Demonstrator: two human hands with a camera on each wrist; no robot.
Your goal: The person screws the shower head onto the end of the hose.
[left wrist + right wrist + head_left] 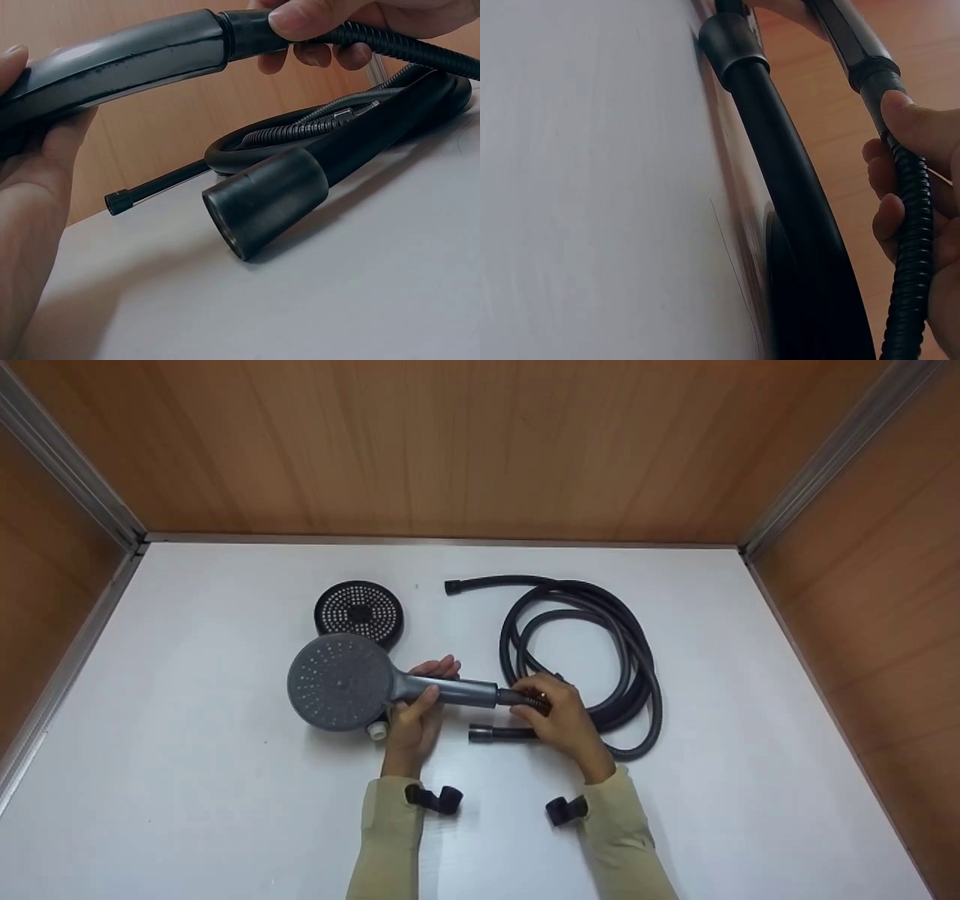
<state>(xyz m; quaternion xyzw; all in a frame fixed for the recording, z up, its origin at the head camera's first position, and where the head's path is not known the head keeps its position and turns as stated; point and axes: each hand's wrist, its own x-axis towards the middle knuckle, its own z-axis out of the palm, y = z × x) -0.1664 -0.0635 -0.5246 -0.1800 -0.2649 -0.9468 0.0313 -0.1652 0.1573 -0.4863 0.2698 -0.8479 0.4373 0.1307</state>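
My left hand grips the handle of a grey shower head, thumb on top and fingers behind it. Its round nozzle face points up, and a small white knob sticks out at its lower edge. At the handle's end, my right hand pinches the smooth collar of a ribbed black shower hose. In the left wrist view the collar sits right against the handle end, with a thin dark line between them. My right fingers also curl under the ribbed part of the hose.
Coiled black hoses lie on the white table at the right. One loose hose end points left at the back, another nearer me. A black perforated disc lies behind the shower head. Wooden walls enclose the table.
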